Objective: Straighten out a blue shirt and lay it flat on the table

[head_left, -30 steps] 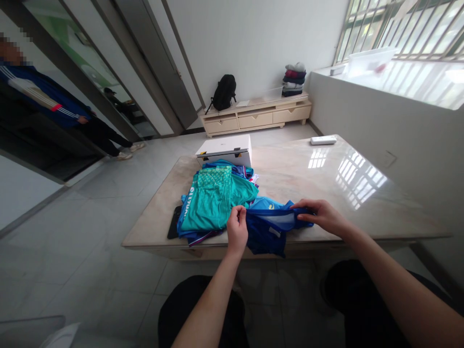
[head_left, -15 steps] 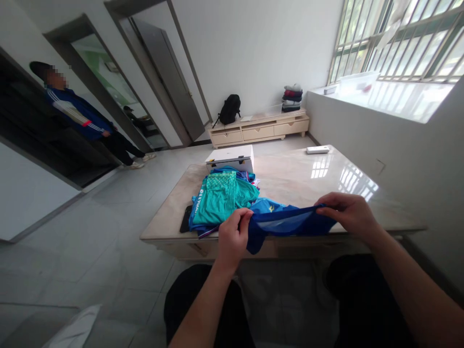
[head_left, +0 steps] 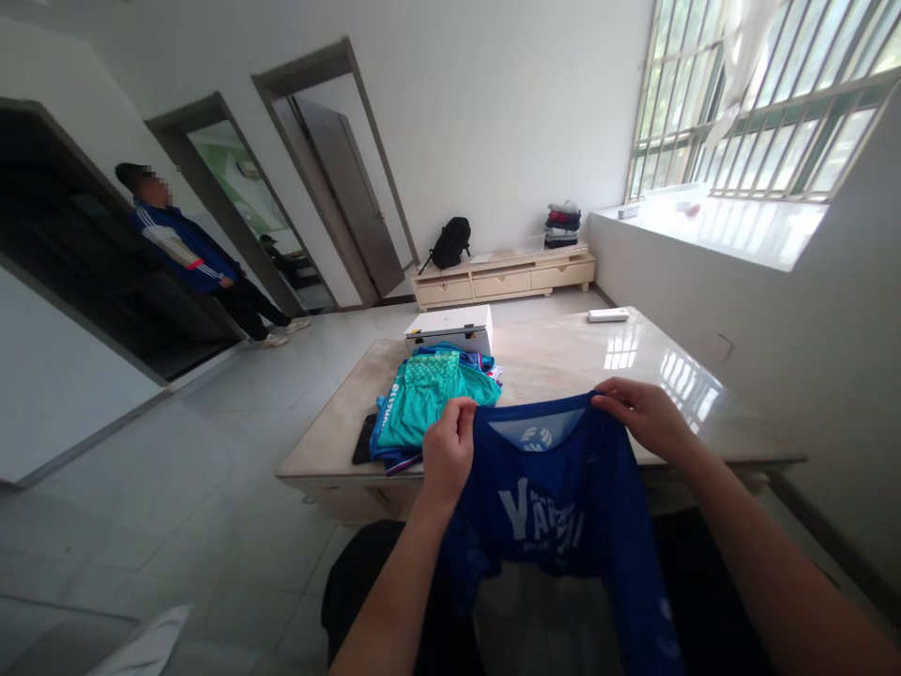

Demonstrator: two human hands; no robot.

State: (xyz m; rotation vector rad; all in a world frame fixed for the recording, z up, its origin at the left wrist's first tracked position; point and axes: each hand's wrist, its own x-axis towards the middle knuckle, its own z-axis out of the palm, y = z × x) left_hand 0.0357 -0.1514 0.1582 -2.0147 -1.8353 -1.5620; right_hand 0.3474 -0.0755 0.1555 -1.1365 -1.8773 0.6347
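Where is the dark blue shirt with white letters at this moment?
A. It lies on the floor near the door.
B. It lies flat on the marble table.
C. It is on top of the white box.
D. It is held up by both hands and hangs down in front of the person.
D: the left hand and the right hand each pinch the top edge of the dark blue shirt, which hangs down in front of the marble table.

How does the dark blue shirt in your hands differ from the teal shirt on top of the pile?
The dark blue shirt is held up by the left hand and right hand, hanging open; the teal shirt lies flat on the table, on a pile. The blue one shows white lettering on its front; the teal one shows a dotted panel. Both look like sports jerseys.
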